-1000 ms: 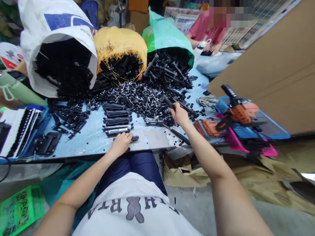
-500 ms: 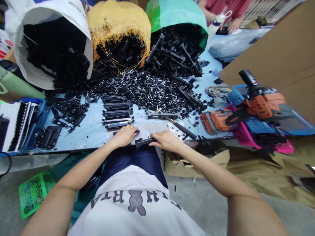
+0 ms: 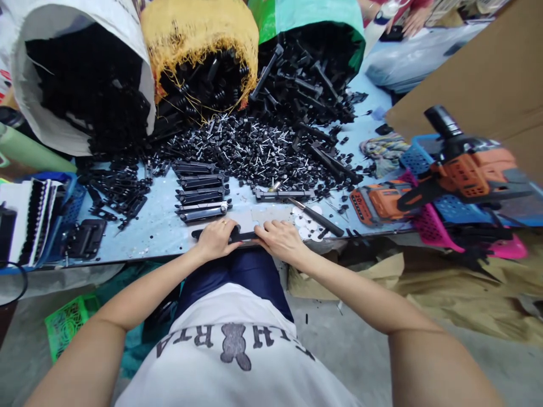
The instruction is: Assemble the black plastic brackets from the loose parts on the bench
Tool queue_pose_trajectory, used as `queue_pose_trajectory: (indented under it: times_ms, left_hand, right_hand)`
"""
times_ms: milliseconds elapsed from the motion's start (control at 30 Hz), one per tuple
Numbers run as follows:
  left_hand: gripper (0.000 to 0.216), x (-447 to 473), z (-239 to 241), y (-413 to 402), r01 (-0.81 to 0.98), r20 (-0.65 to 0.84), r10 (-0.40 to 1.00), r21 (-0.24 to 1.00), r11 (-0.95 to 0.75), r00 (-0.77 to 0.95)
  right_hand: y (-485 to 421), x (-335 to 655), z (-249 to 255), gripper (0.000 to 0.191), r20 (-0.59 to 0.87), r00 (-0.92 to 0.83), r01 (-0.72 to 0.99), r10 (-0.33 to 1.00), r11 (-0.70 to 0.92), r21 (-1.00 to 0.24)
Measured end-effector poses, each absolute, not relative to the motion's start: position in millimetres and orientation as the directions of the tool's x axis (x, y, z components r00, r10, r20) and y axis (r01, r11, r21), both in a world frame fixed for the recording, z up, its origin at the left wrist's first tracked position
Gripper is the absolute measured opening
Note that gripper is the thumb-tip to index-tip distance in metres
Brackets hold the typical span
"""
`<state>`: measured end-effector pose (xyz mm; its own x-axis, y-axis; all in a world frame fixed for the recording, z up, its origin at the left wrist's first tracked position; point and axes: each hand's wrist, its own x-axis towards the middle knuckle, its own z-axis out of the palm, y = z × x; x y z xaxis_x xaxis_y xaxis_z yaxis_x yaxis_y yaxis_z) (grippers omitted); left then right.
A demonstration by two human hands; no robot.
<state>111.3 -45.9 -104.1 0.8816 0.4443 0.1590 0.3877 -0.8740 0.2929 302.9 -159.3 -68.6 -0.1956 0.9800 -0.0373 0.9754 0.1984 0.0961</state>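
At the table's front edge, my left hand point(image 3: 217, 239) is closed over a long black plastic part point(image 3: 247, 236), whose rounded end sticks out on the left. My right hand point(image 3: 280, 241) grips the same piece at its right, thumb and fingers pressed on it. The fingers cover much of the part. Behind my left hand lies a column of several black bar-shaped assemblies point(image 3: 202, 196). Another long black part point(image 3: 283, 195) rests beyond my right hand, beside a tool with a dark handle point(image 3: 320, 220).
A heap of small black pieces with metal pins point(image 3: 250, 148) spreads behind. White point(image 3: 146, 62), yellow point(image 3: 199, 25) and green point(image 3: 320, 12) sacks spill black parts. An orange power tool point(image 3: 470, 172) sits at right over baskets. A person's hand point(image 3: 413, 22) shows at far right.
My right hand has brought its black part up and left against the piece under my left hand. The two now form one line between my hands. The view has shifted slightly.
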Motion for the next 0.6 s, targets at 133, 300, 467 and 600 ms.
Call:
queue_pose_trajectory:
  times_ms: [133, 300, 467, 600]
  left_hand:
    - [0.046, 105, -110, -47, 0.323, 0.236, 0.415, 0.346, -0.881, 0.879]
    - [0.061, 119, -95, -44, 0.287, 0.182, 0.364, 0.344, -0.894, 0.914]
    - [0.030, 188, -74, -1, 0.542, 0.067, 0.558, 0.166, -0.824, 0.827]
    - [0.015, 242, -73, 38, 0.618, 0.025, 0.626, 0.130, -0.775, 0.780]
  right_hand:
    - [-155, 304, -57, 0.032, -0.047, -0.252, 0.961, 0.967, 0.256, 0.108]
    - [-155, 324, -68, 0.031, -0.068, -0.269, 0.959, 0.961, 0.273, 0.068]
    - [-150, 362, -80, 0.040, 0.011, -0.210, 0.978, 0.978, 0.210, -0.002]
    - [-108, 387, -74, 0.032, 0.180, 0.007, 1.000, 0.984, -0.011, 0.026]
